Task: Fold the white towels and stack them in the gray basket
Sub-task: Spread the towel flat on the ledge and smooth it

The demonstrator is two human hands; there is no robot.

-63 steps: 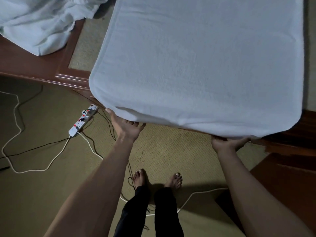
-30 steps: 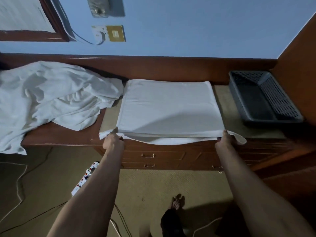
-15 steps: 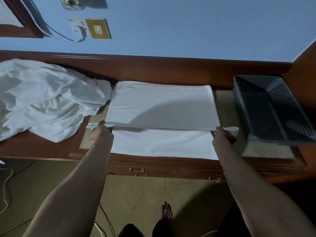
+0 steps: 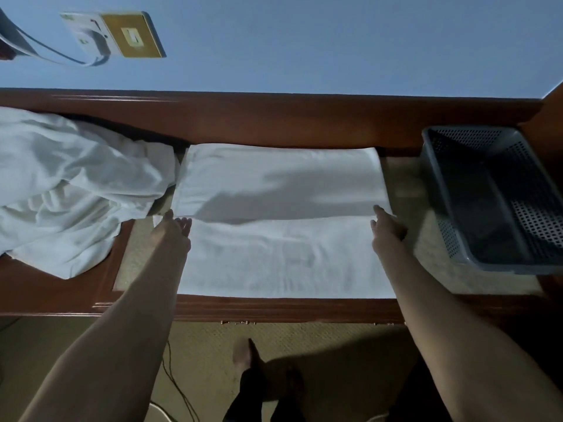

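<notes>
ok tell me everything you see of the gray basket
The gray basket is rectangular, plastic-looking, with perforated walls and a plain solid rim. It stands upright on the beige mat at the right end of the wooden desk, right of the half-folded towel and apart from it; the frame cuts off its right side. Inside looks dark, no towel visible.

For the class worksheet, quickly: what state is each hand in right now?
Left hand: at the towel corner, grip cannot be told.
Right hand: open, touching the towel's folded edge.

Right edge cuts gray basket (image 4: 533,217); left edge cuts towel pile (image 4: 61,193).
</notes>
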